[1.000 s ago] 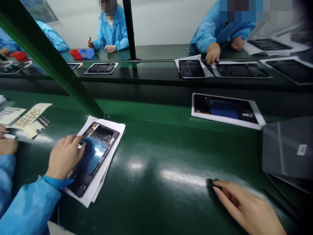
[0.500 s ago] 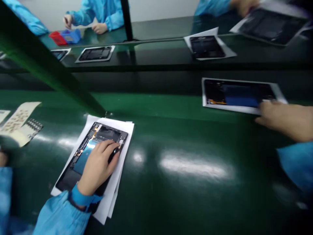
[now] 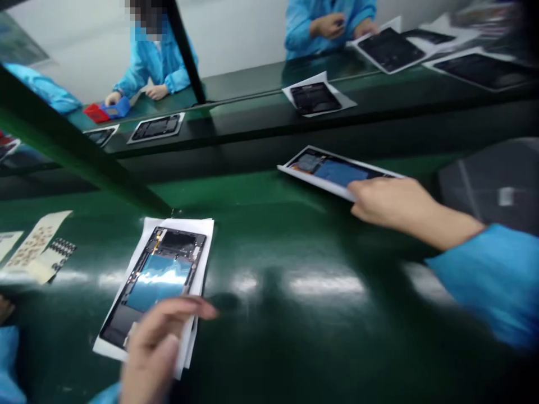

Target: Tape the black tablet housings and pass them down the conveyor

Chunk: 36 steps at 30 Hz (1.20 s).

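Observation:
An opened tablet point(image 3: 145, 303) with a blue battery panel lies tilted on white sheets point(image 3: 206, 241) on the green bench. Just above its lower right part is my left hand point(image 3: 154, 342), slightly blurred, thumb and fingers apart, with nothing visible in it. On the far side of the bench, my right hand point(image 3: 383, 202) grips the near right edge of a second opened tablet point(image 3: 337, 171) and the white sheet point(image 3: 311, 178) under it. The fingers beneath that sheet are hidden. The second tablet is tilted, its near edge appearing raised.
Sticker sheets point(image 3: 37, 244) lie at left, near a co-worker's sleeve point(image 3: 8, 359). A green post point(image 3: 92, 146) crosses the left side. Beyond a raised ledge point(image 3: 244, 126), several tablets lie on paper before co-workers, with red point(image 3: 96, 113) and blue bins point(image 3: 117, 108). A dark grey object point(image 3: 492, 185) stands at right.
My left hand has drawn back off the first tablet and its fingers have spread. My right hand has moved left with the second tablet and its sheet. The view has shifted.

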Each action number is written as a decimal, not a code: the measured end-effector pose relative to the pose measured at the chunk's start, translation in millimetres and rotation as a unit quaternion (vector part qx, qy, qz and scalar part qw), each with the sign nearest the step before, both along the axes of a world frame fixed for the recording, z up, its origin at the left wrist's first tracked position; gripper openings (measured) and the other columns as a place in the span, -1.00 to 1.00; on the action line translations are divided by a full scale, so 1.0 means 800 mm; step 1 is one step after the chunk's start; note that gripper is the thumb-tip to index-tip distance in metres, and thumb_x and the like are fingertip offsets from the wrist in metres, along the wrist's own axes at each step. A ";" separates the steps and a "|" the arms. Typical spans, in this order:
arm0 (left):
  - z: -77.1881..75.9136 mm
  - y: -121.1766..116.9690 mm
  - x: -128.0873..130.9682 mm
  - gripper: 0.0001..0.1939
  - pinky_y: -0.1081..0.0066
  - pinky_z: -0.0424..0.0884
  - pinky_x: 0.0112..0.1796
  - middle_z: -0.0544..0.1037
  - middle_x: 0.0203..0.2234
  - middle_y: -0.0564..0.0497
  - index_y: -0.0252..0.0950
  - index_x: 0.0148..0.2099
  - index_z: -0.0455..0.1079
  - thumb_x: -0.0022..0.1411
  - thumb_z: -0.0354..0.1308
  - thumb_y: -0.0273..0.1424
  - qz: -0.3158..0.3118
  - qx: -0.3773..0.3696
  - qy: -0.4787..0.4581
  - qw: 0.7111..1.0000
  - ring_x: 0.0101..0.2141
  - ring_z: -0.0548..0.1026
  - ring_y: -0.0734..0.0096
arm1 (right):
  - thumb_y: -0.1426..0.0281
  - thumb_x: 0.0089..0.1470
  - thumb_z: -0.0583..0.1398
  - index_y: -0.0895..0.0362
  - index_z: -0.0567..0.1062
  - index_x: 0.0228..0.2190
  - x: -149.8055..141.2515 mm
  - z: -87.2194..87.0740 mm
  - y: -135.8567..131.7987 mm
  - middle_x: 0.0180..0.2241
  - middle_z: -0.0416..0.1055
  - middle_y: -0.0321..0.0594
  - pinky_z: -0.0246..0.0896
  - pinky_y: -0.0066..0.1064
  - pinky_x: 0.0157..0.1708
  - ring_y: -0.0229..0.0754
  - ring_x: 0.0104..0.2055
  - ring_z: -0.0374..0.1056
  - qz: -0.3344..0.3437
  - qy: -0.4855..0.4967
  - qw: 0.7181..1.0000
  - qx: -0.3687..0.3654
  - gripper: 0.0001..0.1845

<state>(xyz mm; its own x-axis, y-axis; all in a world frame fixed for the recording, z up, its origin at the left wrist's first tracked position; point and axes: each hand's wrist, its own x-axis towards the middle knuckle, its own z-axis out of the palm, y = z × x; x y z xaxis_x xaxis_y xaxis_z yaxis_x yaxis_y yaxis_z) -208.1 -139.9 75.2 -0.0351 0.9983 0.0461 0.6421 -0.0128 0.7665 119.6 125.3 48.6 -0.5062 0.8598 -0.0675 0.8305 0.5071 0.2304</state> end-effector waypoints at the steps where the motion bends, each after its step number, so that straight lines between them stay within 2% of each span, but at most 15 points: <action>1: -0.008 0.000 0.034 -0.63 0.10 0.53 -0.17 0.54 -0.12 -0.04 0.06 0.10 0.25 0.32 -0.11 -0.03 -0.013 -0.061 -0.197 0.978 -0.16 0.54 0.13 | 0.47 0.05 0.03 0.12 0.33 -0.39 -0.009 0.003 -0.027 -0.38 0.41 -0.03 0.05 -0.32 -0.46 -0.06 -0.37 0.35 0.038 0.021 0.999 0.011 -0.91; 2: -0.019 0.004 0.069 -0.60 0.10 0.51 -0.15 0.51 -0.07 -0.06 0.02 0.10 0.27 0.28 -0.02 -0.02 -0.016 -0.134 -0.335 0.933 -0.11 0.52 0.10 | 0.51 0.02 0.04 0.14 0.35 -0.40 -0.016 0.004 -0.058 -0.41 0.41 -0.04 0.07 -0.31 -0.46 -0.06 -0.38 0.36 0.048 0.034 0.998 0.015 -0.89; 4: -0.041 0.020 0.135 -0.49 0.15 0.44 -0.06 0.42 0.05 -0.15 -0.15 0.13 0.27 0.20 0.16 -0.07 0.012 -0.263 -0.479 0.837 -0.02 0.46 0.09 | 0.57 -0.01 0.04 0.13 0.38 -0.43 -0.025 -0.002 -0.124 -0.49 0.38 -0.11 0.13 -0.29 -0.44 -0.08 -0.42 0.35 0.068 0.057 0.996 0.015 -0.84; 6: -0.057 0.041 0.181 -0.48 0.23 0.43 -0.09 0.40 0.06 -0.17 -0.20 0.11 0.27 0.17 0.21 -0.10 0.083 -0.278 -0.554 0.781 -0.06 0.48 0.17 | 0.61 -0.04 0.05 0.10 0.42 -0.43 -0.024 -0.014 -0.189 -0.52 0.38 -0.17 0.18 -0.28 -0.44 -0.09 -0.45 0.34 0.083 0.080 0.993 0.017 -0.78; 7: -0.060 0.049 0.195 -0.48 0.29 0.43 -0.11 0.43 0.02 -0.17 -0.22 0.10 0.27 0.17 0.22 -0.13 0.106 -0.266 -0.569 0.771 -0.09 0.49 0.24 | 0.61 -0.05 0.05 0.08 0.44 -0.41 -0.019 -0.021 -0.216 -0.52 0.39 -0.18 0.20 -0.29 -0.46 -0.09 -0.46 0.34 0.087 0.089 0.992 0.020 -0.75; 9: -0.059 0.060 0.208 -0.48 0.39 0.44 -0.20 0.49 -0.10 -0.11 -0.23 0.11 0.25 0.16 0.24 -0.17 0.127 -0.242 -0.565 0.778 -0.21 0.51 0.37 | 0.61 -0.03 0.03 0.11 0.47 -0.23 -0.007 -0.033 -0.257 -0.45 0.42 -0.16 0.23 -0.28 -0.45 -0.10 -0.45 0.34 0.087 0.152 0.983 0.048 -0.65; 12: -0.052 0.066 0.209 -0.47 0.51 0.43 -0.39 0.51 -0.29 -0.02 -0.23 0.09 0.24 0.14 0.26 -0.17 0.129 -0.264 -0.506 0.811 -0.40 0.50 0.50 | 0.59 -0.03 0.01 0.10 0.46 -0.14 0.009 -0.042 -0.282 -0.42 0.42 -0.20 0.24 -0.33 -0.46 -0.17 -0.47 0.33 0.113 0.250 0.960 0.057 -0.58; 17: -0.050 0.088 0.207 -0.51 0.55 0.35 -0.58 0.42 -0.58 0.07 -0.34 -0.09 0.29 0.17 0.10 -0.01 0.027 -0.302 -0.266 0.915 -0.62 0.39 0.54 | 0.57 -0.02 0.01 -0.01 0.48 -0.20 0.023 -0.030 -0.280 -0.43 0.45 -0.32 0.26 -0.33 -0.43 -0.19 -0.44 0.36 0.180 0.265 0.947 0.007 -0.58; 21: -0.052 0.114 0.204 -0.62 0.49 0.30 -0.64 0.37 -0.72 0.07 -0.35 -0.26 0.37 0.14 0.13 -0.09 -0.011 -0.304 -0.125 0.944 -0.70 0.35 0.46 | 0.43 0.16 -0.01 0.06 0.50 -0.19 0.069 -0.022 -0.253 -0.37 0.48 -0.26 0.25 -0.33 -0.37 -0.19 -0.38 0.37 0.188 0.299 0.935 0.019 -0.68; 24: -0.044 0.119 0.200 -0.77 0.45 0.32 -0.54 0.43 -0.65 0.03 -0.30 -0.35 0.38 0.12 0.17 -0.22 -0.015 -0.270 -0.026 0.962 -0.61 0.43 0.39 | 0.28 0.21 0.01 0.19 0.47 -0.13 0.116 -0.032 -0.212 -0.29 0.47 -0.11 0.19 -0.29 -0.39 -0.12 -0.35 0.36 0.050 0.239 0.965 0.098 -0.64; 27: -0.037 0.113 0.192 -0.80 0.37 0.36 -0.40 0.48 -0.47 -0.03 -0.28 -0.21 0.38 0.15 0.13 -0.28 0.003 -0.210 0.085 0.974 -0.40 0.49 0.23 | 0.28 0.23 -0.03 0.21 0.44 -0.08 0.142 -0.046 -0.175 -0.20 0.43 -0.05 0.15 -0.28 -0.38 -0.07 -0.29 0.34 -0.038 0.171 0.984 0.037 -0.61; 29: -0.038 0.111 0.179 -0.59 0.27 0.39 -0.31 0.49 -0.31 -0.08 -0.28 0.06 0.28 0.18 0.09 -0.26 0.027 -0.137 0.193 0.971 -0.27 0.50 0.14 | 0.31 0.24 -0.03 0.16 0.43 -0.05 0.141 -0.052 -0.161 -0.17 0.40 -0.09 0.15 -0.29 -0.32 -0.09 -0.25 0.32 -0.020 0.172 0.985 -0.022 -0.63; 32: -0.048 0.118 0.157 -0.27 0.10 0.38 -0.10 0.38 -0.02 -0.22 -0.35 0.33 -0.10 0.21 0.06 -0.22 0.034 0.027 0.320 0.947 -0.02 0.40 0.03 | 0.32 0.25 -0.04 0.08 0.40 0.01 0.124 -0.051 -0.148 -0.18 0.36 -0.14 0.13 -0.31 -0.27 -0.12 -0.22 0.29 0.025 0.197 0.978 -0.070 -0.63; 34: -0.055 0.126 0.146 -0.30 0.06 0.30 0.03 0.25 0.12 -0.29 -0.39 0.34 -0.12 0.24 0.02 -0.30 -0.005 0.087 0.340 0.936 0.12 0.26 0.01 | 0.34 0.25 -0.06 0.05 0.38 0.03 0.113 -0.047 -0.142 -0.19 0.35 -0.16 0.13 -0.32 -0.28 -0.15 -0.25 0.29 0.041 0.209 0.973 -0.090 -0.62; 36: -0.059 0.135 0.138 -0.44 0.08 0.27 0.07 0.25 0.13 -0.24 -0.35 0.28 0.05 0.24 -0.04 -0.42 -0.063 0.086 0.345 0.933 0.12 0.25 0.05 | 0.36 0.27 -0.09 0.03 0.37 0.04 0.106 -0.044 -0.135 -0.18 0.34 -0.18 0.13 -0.36 -0.33 -0.20 -0.28 0.30 0.052 0.221 0.966 -0.121 -0.60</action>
